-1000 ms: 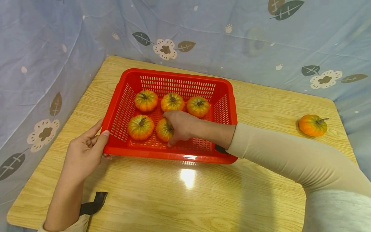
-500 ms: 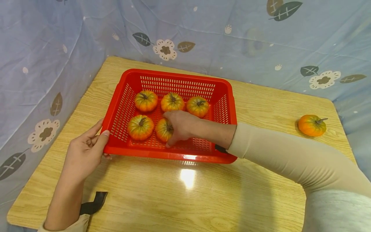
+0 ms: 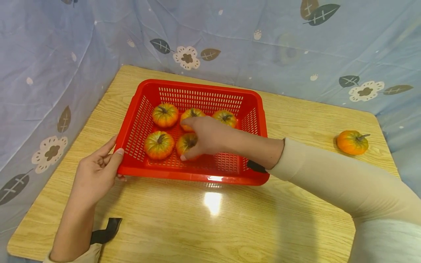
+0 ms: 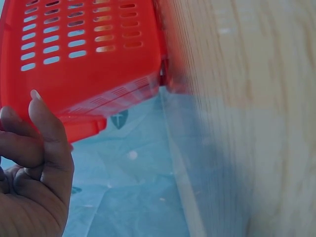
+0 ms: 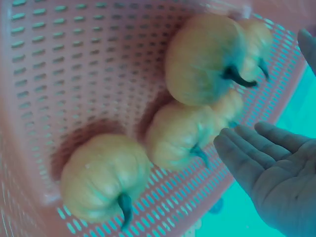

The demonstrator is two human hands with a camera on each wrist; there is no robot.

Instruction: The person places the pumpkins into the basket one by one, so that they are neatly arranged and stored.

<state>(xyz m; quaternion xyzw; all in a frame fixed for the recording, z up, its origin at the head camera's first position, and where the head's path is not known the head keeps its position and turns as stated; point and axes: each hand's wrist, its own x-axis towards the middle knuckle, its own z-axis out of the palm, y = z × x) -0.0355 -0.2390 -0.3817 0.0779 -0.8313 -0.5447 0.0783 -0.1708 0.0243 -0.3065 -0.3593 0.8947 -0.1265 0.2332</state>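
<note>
My left hand pinches the left front corner of a red plastic basket, thumb over the rim. My right hand is inside the basket, over the right front pumpkin, fingers extended and spread from the thumb. In the right wrist view the hand shows straight fingers and a gap to the nearest pumpkin. A second front pumpkin sits to its left. Behind them stand three more pumpkins in a row: left, middle, partly covered by my fingers, and right.
A lone pumpkin lies on the wooden table at the far right, its stem pointing right. Blue patterned cloth hangs behind the table and along its left side. A black strap crosses my left wrist.
My right hand has let go of the right front pumpkin and risen slightly up and back, its fingers opening. The left hand keeps its hold on the basket corner.
</note>
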